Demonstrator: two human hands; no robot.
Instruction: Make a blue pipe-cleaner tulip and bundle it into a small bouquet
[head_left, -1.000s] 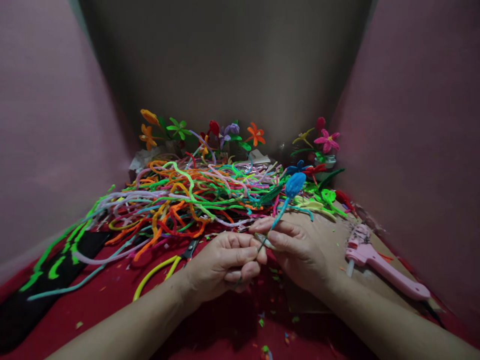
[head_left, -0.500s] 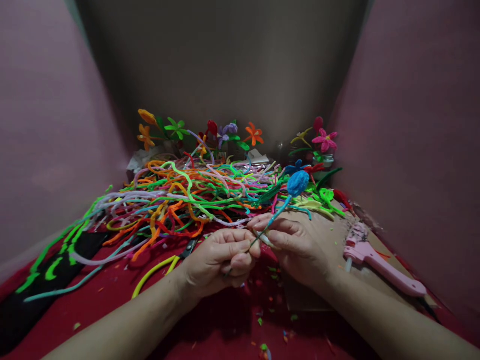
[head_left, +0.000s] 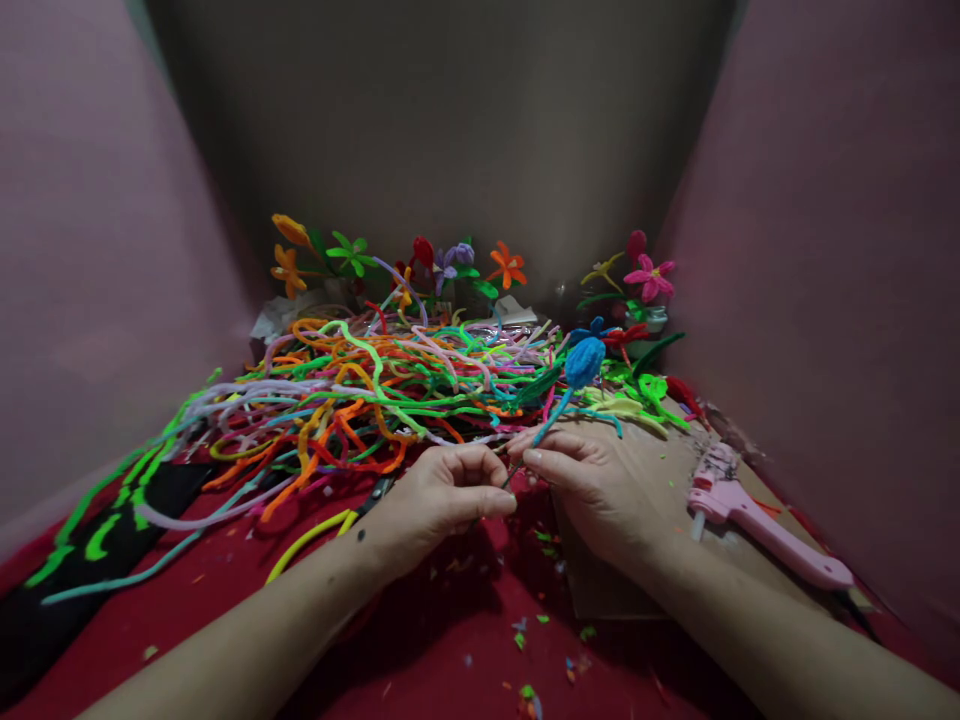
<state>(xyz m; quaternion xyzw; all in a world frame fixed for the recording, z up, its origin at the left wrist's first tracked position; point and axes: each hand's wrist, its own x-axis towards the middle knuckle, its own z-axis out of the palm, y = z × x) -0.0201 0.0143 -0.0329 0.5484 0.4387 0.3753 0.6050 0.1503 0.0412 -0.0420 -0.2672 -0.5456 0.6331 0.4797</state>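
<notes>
A blue pipe-cleaner flower [head_left: 584, 362] tilts up and to the right above my hands, its bud at the top of a blue-wrapped stem. My right hand [head_left: 581, 480] pinches that stem between thumb and fingers. Close beside it, my left hand [head_left: 457, 490] has thumb and forefinger closed on the stem's thin dark lower end. The bottom tip of the stem is hidden by the left fingers. Just behind my left wrist lie yellow-handled scissors [head_left: 319, 532], partly covered by the arm.
A tangled heap of pipe cleaners [head_left: 405, 370] spreads behind my hands. Finished flowers [head_left: 506, 264] stand along the back wall. At right, a pink glue gun [head_left: 757, 520] rests on cardboard [head_left: 600, 590]. Coloured scraps [head_left: 529, 700] dot the red cloth [head_left: 420, 650]. A black strip [head_left: 90, 590] lies left.
My left hand has shifted its grip on the stem, its curled fingers loosening. The blue bud swung slightly right, then back left and turned. My right hand keeps its pinch.
</notes>
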